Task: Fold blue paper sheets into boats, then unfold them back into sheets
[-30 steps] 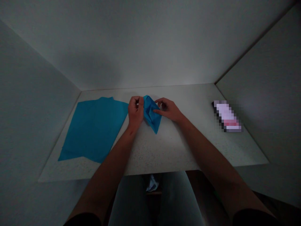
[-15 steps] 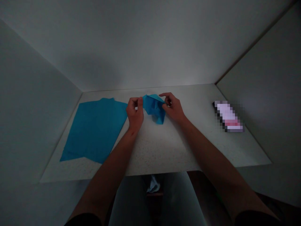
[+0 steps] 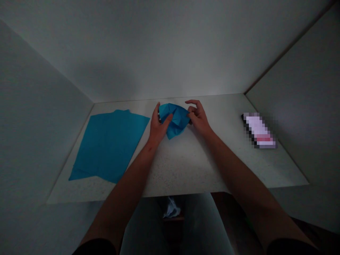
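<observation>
Taking 12 o'clock as straight ahead on my feed, I see the folded blue paper [image 3: 174,120] at the middle of the far half of the speckled white countertop [image 3: 186,166], close to the white wall [image 3: 170,71] behind it. It is a crumpled, fan-like shape whose long axis runs roughly from 9 to 3 o'clock, with a blunt lower corner pointing at about 6 o'clock. Its upper edge arches near the back of the counter, leaving only a narrow strip of counter behind it. The left hand [image 3: 159,127] is at the paper's 9 o'clock side, with the left thumb [image 3: 168,119] lying across the paper's face and the fingers rising behind its left edge, so that hand is closed on the paper. The right hand [image 3: 198,118] is at 3 o'clock, its fingers gathered on the paper's right corner in a pinch, with the index finger lifted above it. The two hands are apart, with the paper spanning the gap between them. At 9 o'clock, the flat blue paper sheet [image 3: 111,145] lies just beside the left hand, its near corner almost reaching the wrist. A wide stretch of counter extends toward 6 o'clock to the front edge, and another runs toward 3 o'clock, as far as a pixelated oblong object [image 3: 259,131], too blurred to identify.
</observation>
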Available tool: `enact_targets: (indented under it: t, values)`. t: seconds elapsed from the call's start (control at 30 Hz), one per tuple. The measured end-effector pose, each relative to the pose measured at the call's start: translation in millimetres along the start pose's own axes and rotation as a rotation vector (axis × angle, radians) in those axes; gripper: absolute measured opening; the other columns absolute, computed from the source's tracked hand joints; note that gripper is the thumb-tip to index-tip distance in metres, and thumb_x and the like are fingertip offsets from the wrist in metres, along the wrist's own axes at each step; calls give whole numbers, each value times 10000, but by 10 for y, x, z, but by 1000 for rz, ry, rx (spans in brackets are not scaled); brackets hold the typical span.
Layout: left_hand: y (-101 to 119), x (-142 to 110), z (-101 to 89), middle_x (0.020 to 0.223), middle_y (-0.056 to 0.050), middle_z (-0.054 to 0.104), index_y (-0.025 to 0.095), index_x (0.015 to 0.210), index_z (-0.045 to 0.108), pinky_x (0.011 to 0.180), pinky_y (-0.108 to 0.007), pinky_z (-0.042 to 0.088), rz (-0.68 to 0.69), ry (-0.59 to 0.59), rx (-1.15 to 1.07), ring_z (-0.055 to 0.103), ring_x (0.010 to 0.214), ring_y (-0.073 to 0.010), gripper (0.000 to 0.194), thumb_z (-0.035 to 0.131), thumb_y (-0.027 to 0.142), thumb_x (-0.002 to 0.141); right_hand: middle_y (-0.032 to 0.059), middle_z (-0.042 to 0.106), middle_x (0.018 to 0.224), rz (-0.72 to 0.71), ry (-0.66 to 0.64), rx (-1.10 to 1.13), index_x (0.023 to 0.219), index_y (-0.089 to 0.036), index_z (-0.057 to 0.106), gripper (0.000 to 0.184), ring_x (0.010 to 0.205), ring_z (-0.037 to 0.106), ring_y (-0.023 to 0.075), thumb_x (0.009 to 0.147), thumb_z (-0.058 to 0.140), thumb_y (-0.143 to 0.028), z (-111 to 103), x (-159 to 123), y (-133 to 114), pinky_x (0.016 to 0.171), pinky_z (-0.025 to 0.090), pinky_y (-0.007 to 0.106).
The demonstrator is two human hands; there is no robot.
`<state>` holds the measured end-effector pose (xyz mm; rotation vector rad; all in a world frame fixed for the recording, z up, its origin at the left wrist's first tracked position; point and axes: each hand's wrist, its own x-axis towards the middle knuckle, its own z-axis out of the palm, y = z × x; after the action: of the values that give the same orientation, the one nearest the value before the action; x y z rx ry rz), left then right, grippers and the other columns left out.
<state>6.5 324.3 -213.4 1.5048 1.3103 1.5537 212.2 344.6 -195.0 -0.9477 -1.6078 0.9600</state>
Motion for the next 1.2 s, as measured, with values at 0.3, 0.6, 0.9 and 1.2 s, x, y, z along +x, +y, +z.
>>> enact_targets:
  t: [0.3, 0.6, 0.9, 1.2]
  values:
    - [3, -26, 23, 812, -56, 747, 220, 946, 732, 724, -342, 611, -125, -142, -40, 745, 816, -227, 462, 569, 641, 1046, 54, 551, 1084, -225, 20, -338, 1069, -265, 594, 127, 800, 560, 178, 954, 646, -281, -18, -29, -16, 702, 545, 342]
    - [196, -126, 82, 1599, -90, 619, 328, 1522, 598, 1259, -534, 472, 300, -350, 85, 538, 1539, -265, 461, 436, 512, 1131, 83, 532, 1061, -289, 175, -470, 1107, -260, 685, 263, 1008, 574, 279, 962, 736, -472, 1, -28, -46, 899, 558, 467]
    - [171, -95, 34, 946, -64, 751, 247, 1007, 720, 895, -409, 613, 91, -123, 83, 735, 969, -244, 403, 517, 582, 1099, 33, 505, 874, -168, 192, -100, 842, -254, 574, 381, 846, 545, 210, 1036, 587, -582, -61, 52, -59, 774, 511, 363]
    - [149, -20, -49, 677, 17, 504, 225, 715, 530, 604, -278, 400, -188, 114, -27, 501, 662, -152, 516, 665, 622, 1016, -16, 389, 735, -5, 504, 179, 767, -276, 418, 572, 721, 524, 191, 958, 519, -805, -336, 214, 181, 656, 491, 319]
